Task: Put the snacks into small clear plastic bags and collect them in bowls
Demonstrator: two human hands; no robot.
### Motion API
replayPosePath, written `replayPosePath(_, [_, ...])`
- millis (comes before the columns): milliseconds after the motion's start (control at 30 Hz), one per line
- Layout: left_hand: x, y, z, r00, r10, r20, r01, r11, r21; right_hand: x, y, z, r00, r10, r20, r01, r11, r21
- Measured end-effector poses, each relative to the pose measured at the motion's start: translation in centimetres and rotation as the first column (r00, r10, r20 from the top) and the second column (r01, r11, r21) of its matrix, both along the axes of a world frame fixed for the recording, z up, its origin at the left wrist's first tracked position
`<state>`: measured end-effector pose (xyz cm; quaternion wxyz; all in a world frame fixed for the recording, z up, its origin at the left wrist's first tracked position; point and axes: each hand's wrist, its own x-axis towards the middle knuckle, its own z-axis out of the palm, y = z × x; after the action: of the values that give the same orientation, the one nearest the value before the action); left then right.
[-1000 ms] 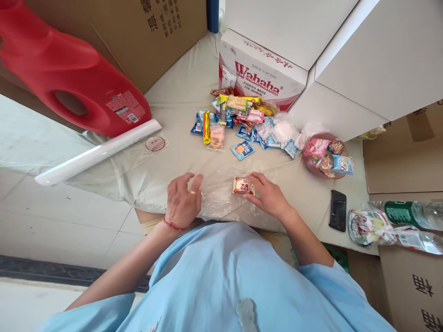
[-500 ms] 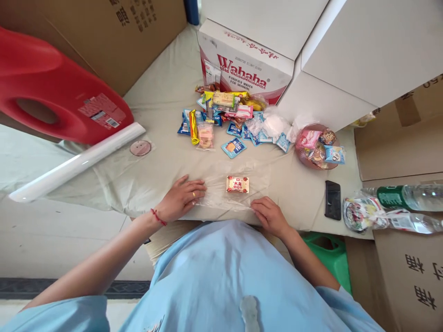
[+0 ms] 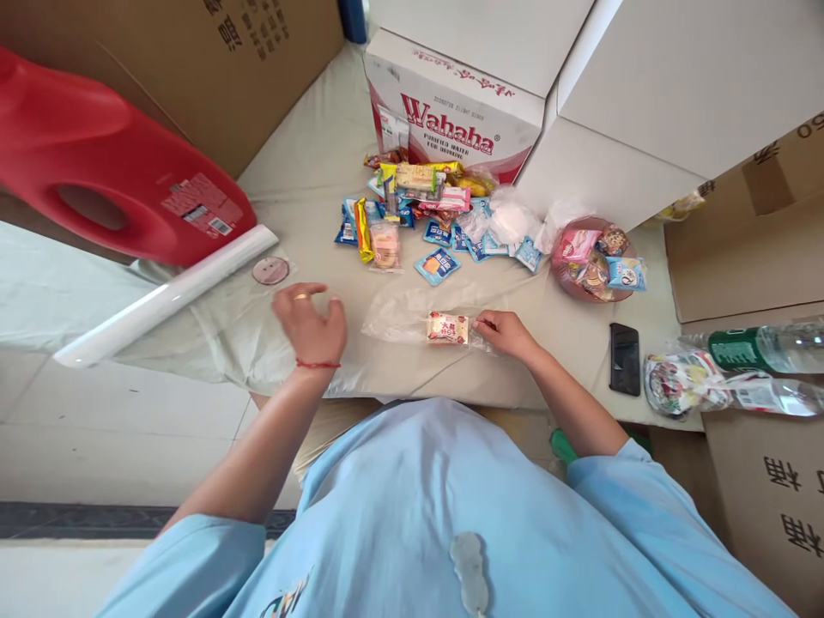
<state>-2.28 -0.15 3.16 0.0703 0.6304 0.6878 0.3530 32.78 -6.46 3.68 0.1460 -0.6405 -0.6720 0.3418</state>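
A small gold packet with red characters lies on a crumpled piece of clear plastic film in the middle of the table. My right hand is closed at the film's right end, its fingertips pinching the film just beside the packet. To the left, apart from the film, my left hand is in the air, slightly blurred. Its thumb stands away from the curved fingers and it holds nothing. A round pinkish disc in clear wrapping lies just beyond it, near a long white roll.
A heap of wrapped snacks sits against a Wahaba-style water carton. Right of it stand a pink bowl of snacks, a black phone and plastic bottles. A large red jug is at the left.
My left hand has lifted off the film and moved left and away from me. My right hand has moved farther from me, and the film is now gathered around the packet.
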Motion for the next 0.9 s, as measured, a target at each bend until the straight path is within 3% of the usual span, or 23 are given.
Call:
replayPosePath(67, [-0.1, -2.3, 1.4, 0.995, 0.085, -0.041, -0.078, 0.984, 0.161, -0.1, 0.0, -0.1, 1.0, -0.005, 0.021, 0.006, 1.0, -0.017])
replayPosePath(100, [0.1, -3.6, 2.0, 0.996, 0.057, -0.065, -0.041, 0.974, 0.221, -0.1, 0.0, -0.1, 1.0, -0.007, 0.026, 0.008, 1.0, -0.023])
replayPosePath(167, [1.6, -6.0, 2.8, 0.967, -0.215, -0.138, 0.243, 0.94, 0.238, -0.1, 0.0, 0.1, 1.0, -0.005, 0.026, 0.006, 0.999, -0.037])
replayPosePath(233, [4.2, -7.6, 2.8, 0.802, -0.567, -0.187, 0.591, 0.798, 0.114, -0.2, 0.2, 0.3, 1.0, 0.007, 0.029, -0.006, 0.998, -0.058])
replayPosePath(300, [7.1, -7.9, 2.2, 0.685, -0.702, -0.197, 0.712, 0.701, -0.024, -0.2, 0.5, 0.6, 0.999, 0.025, 0.047, -0.021, 0.997, -0.072])
replayPosePath(467, [10.8, -5.8, 0.1, 0.649, -0.741, -0.174, 0.715, 0.671, -0.195, 0.8, 1.9, 2.4, 0.979, 0.151, 0.135, -0.136, 0.984, -0.111])
replayPosePath(567, [10.5, -5.3, -0.4, 0.636, -0.752, -0.175, 0.726, 0.66, -0.196, 1.4, 4.3, 4.2, 0.961, 0.108, 0.253, -0.137, 0.986, 0.097])
replayPosePath(667, [10.0, -5.6, -0.5, 0.633, -0.754, -0.175, 0.728, 0.657, -0.193, 0.5, 7.5, 5.5, 0.946, 0.083, 0.314, -0.172, 0.947, 0.27])
replayPosePath(733, [10.0, -5.9, -0.5, 0.635, -0.753, -0.171, 0.726, 0.658, -0.199, -0.9, 9.6, 5.5, 0.931, 0.18, 0.317, -0.248, 0.95, 0.191])
replayPosePath(800, [10.1, -6.1, -0.5, 0.637, -0.753, -0.165, 0.724, 0.658, -0.206, -2.2, 11.4, 4.9, 0.908, 0.302, 0.29, -0.318, 0.948, 0.009])
replayPosePath(900, [10.3, -6.4, -0.3, 0.654, -0.74, -0.157, 0.707, 0.672, -0.221, -3.4, 13.2, 3.7, 0.888, 0.431, 0.161, -0.397, 0.894, -0.209])
